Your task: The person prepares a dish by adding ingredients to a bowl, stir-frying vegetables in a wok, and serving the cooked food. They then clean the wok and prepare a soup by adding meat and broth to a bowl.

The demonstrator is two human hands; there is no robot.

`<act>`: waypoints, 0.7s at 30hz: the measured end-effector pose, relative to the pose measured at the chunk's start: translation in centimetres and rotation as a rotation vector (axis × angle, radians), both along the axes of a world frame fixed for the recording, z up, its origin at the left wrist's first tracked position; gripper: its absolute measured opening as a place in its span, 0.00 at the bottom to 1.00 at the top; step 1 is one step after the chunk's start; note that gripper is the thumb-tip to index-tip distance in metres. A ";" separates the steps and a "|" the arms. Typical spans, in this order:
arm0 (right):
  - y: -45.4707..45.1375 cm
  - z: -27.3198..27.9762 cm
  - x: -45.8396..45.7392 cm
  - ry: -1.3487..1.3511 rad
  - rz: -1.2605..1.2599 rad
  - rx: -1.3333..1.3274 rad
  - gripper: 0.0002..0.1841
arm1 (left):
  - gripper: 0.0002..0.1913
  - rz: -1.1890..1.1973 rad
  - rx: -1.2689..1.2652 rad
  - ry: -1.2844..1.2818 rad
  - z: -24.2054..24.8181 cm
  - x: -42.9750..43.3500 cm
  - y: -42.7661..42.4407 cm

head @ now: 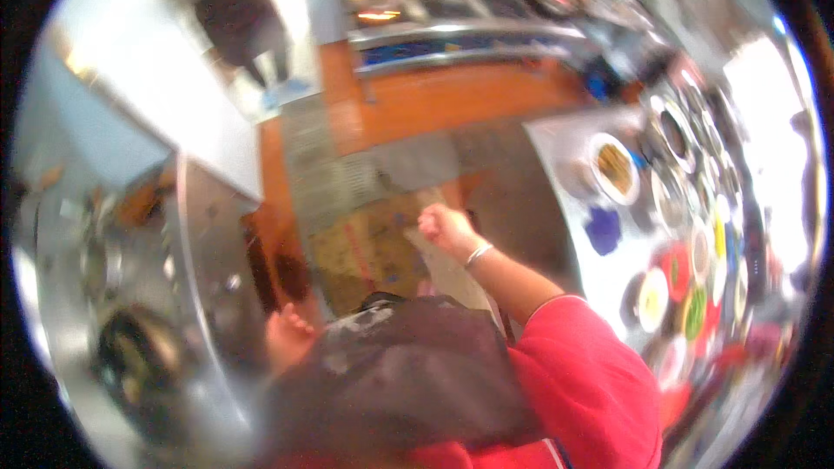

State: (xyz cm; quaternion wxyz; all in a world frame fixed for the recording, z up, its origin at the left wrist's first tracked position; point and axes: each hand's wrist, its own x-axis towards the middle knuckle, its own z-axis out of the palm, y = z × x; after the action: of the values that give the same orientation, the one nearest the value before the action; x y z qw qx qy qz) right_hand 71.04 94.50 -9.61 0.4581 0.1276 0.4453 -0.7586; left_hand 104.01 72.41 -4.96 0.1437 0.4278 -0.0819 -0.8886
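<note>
My right hand (446, 228) is out in front of me above the floor, its fingers curled into a fist with no object visible in it. A pale bracelet (479, 254) circles that wrist. Low on the left, my left hand (290, 337) hangs beside a steel counter (208, 260). Its fingers look bent, but blur hides whether they hold anything. A dark apron (410, 371) covers my front and hides part of the left arm. Under my hands lies a worn, yellowish floor mat (361, 254).
On the right, a light worktop (593, 273) carries a white bowl of brownish food (614, 168), a purple cloth-like item (603, 231) and several dishes. Ahead runs a steel cooking range (456, 45). Another person (241, 19) stands far left, past a white partition (195, 104). A dark pan (133, 365) sits left.
</note>
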 end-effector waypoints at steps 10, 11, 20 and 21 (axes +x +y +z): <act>27.1 2.6 -13.1 0.170 -1.147 0.015 0.16 | 0.14 -0.514 -0.235 0.083 2.6 -19.6 6.2; 27.1 2.7 -13.8 0.178 -1.147 0.028 0.16 | 0.15 -0.555 -0.260 0.080 2.8 -20.4 6.6; 26.1 -0.7 -19.6 0.102 -1.425 -0.206 0.06 | 0.13 -0.501 -0.324 -0.035 3.2 -21.9 6.4; 26.3 -0.7 -19.6 0.111 -1.471 -0.195 0.06 | 0.12 -0.521 -0.311 -0.018 3.2 -21.9 6.3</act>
State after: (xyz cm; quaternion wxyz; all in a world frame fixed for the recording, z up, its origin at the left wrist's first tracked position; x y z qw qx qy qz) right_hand 51.48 120.77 -10.34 -0.1820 0.3131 0.1981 -0.9108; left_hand 82.06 78.72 -1.72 -0.0258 0.3730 -0.3253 -0.8686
